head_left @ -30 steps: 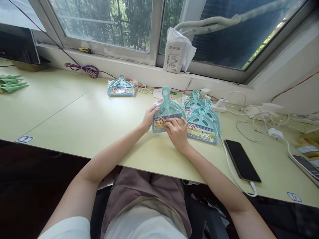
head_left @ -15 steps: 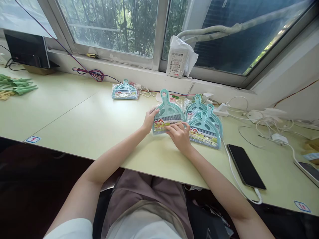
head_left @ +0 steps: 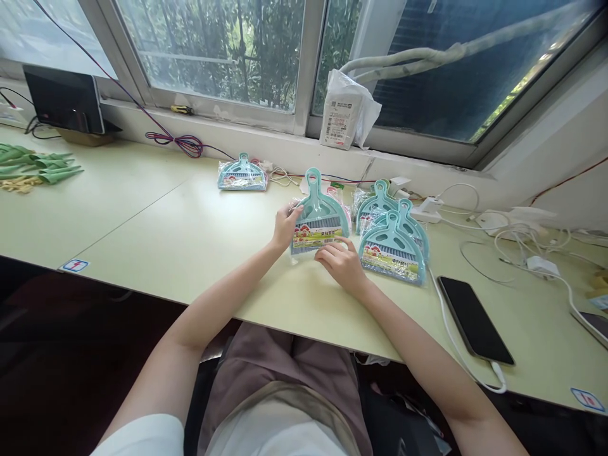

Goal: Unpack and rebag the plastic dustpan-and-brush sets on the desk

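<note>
A wrapped teal dustpan-and-brush set [head_left: 319, 218] stands nearly upright above the pale green table, its handle pointing up and its printed label facing me. My left hand [head_left: 287, 227] grips its left edge, thumb in front. At the lower right edge, the bent fingers of my right hand [head_left: 339, 258] hold the clear wrapping. Just to the right, several similar sets overlap, the front one [head_left: 393, 253] leaning back. Another wrapped set [head_left: 242, 174] sits at the back, left of my hands. Something pink shows partly behind the held set.
A black phone [head_left: 475, 320] on a white cable lies at the right, with tangled cables and chargers [head_left: 541, 265] behind it. A dark screen [head_left: 64, 101] stands at the far left near green leaf-like pieces [head_left: 52, 168]. A white-wrapped box [head_left: 342, 117] rests on the window sill.
My right hand's fingers have moved down off the label towards the lower edge of the wrapping, uncovering more print. My left hand keeps its hold. The view has shifted slightly.
</note>
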Available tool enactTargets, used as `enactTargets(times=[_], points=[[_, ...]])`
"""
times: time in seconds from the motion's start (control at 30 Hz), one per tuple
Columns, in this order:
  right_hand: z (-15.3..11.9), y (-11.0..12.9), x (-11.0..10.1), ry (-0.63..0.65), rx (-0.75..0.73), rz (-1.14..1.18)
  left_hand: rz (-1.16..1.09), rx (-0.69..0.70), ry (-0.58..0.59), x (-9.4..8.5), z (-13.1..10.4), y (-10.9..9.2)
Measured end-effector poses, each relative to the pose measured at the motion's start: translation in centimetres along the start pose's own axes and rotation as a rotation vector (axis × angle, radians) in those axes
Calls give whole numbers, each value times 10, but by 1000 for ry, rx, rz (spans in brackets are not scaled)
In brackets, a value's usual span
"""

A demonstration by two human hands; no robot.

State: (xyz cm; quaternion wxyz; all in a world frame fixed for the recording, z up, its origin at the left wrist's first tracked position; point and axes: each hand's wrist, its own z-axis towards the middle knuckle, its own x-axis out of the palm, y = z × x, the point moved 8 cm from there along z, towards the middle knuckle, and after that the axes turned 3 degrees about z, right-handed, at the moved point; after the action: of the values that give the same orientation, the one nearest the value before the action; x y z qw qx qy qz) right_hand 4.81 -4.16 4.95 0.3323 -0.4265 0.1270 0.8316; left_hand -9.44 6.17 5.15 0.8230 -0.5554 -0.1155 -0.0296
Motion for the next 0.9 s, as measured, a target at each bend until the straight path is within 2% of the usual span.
enactTargets(times=[0.1,0.17,0.27,0.4,0.5,0.57,0.7,0.77,0.83,0.9], points=[[-2,-2,8,61,5,28,-63,-14,-69,-12,7,2],[-3,-9,10,60,92,123,-110,-14,-97,-17,10,2],[-5,-26,11,2,299,393,-171,-30,-128,-19,10,0],[-15,-56,13,-164,657,783,-225,-72,-127,-13,4,-4],[-26,-71,25,-264,901,1093,-235,-69,-105,-7,1,-7],[-31,-75,33,-309,1011,1260,-245,-82,-94,-5,0,-4],[-39,-79,41,-375,1129,1376,-261,-110,-60,-1,0,7],[-44,-83,40,-445,1164,1384,-266,-125,3,5,0,12],[-48,-89,36,-526,1168,1391,-250,-179,92,11,-1,20],[-48,-93,32,-571,1148,1400,-208,-247,119,12,-1,28]])
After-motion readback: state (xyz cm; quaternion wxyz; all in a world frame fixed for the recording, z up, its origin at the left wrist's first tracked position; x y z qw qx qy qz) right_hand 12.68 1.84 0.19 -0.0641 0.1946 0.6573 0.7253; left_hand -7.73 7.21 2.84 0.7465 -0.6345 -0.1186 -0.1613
